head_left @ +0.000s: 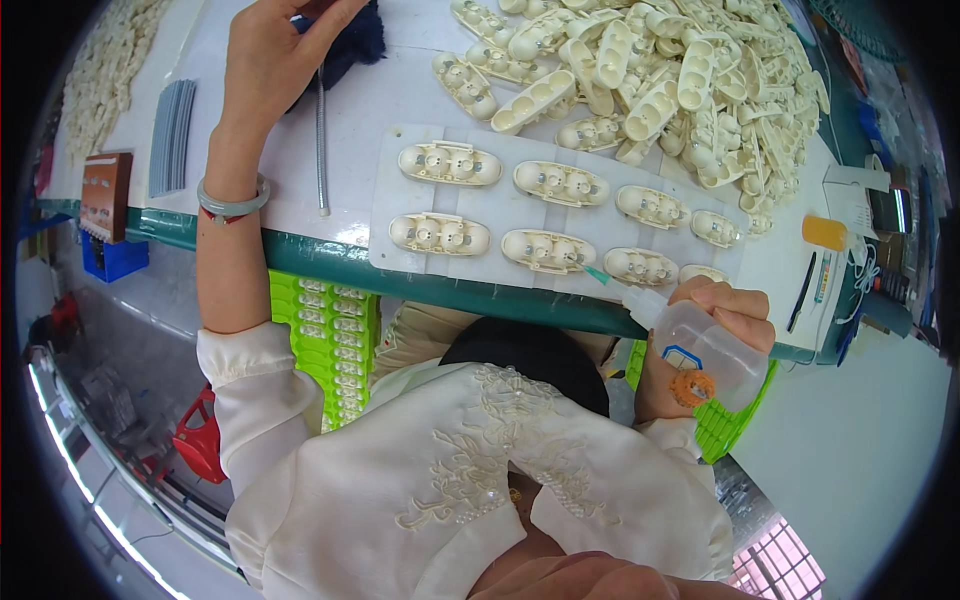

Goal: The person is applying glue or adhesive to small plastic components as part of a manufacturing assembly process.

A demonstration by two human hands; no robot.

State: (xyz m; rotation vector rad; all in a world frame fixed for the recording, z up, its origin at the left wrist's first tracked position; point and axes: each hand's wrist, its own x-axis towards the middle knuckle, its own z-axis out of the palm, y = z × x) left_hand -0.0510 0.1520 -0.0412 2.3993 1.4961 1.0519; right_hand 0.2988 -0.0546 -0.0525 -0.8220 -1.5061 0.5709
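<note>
In my right hand, near the table's front edge, is a clear squeeze bottle with a green needle tip. The tip points left and touches or nearly touches a cream oval shell in the near row. That shell lies with several others on a white holding plate, in two rows. Small round pieces sit inside the shells. My left hand is up at the far left, against a dark blue cloth; the picture's top edge cuts off its fingers. Under it lies a thin grey rod.
A large heap of cream shells covers the far right. Grey strips, a brown box and another pale heap stand left. Green trays with filled rows sit below the table edge. A pen lies right.
</note>
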